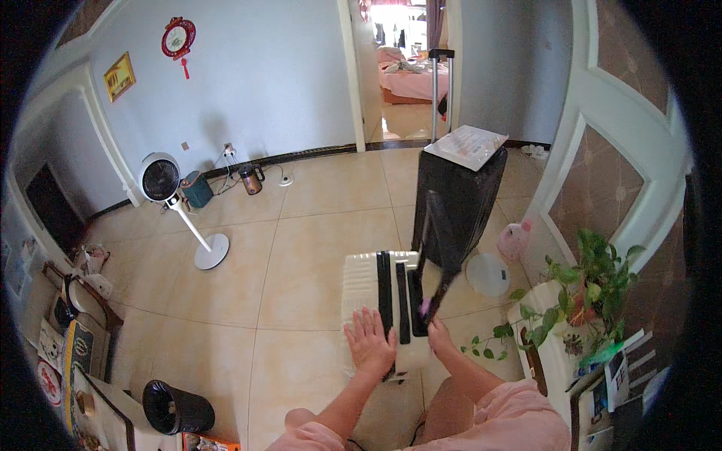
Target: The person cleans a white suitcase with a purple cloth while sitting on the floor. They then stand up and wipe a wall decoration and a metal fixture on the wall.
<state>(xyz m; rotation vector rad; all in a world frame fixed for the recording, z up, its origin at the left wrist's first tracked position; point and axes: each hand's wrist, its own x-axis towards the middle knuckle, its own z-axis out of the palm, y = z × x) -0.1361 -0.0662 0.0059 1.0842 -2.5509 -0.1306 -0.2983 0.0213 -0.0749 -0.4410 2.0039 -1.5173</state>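
A white hard-shell suitcase (363, 282) stands on the tiled floor right in front of me. Its black telescopic handle (432, 233) is pulled up. My left hand (370, 340) lies flat and spread on the suitcase's top. My right hand (435, 325) is closed around the lower end of the black handle, next to a small purple tag. Just behind it stands a black suitcase (457, 203) with its own handle raised and a flat printed package (471, 144) lying on top.
A white pedestal fan (167, 189) stands at the left, with a kettle (251, 180) and a teal appliance (197, 189) by the wall. A potted plant (594, 289) on a white stand is at the right. A black bin (177, 410) sits lower left. A doorway (406, 68) opens behind.
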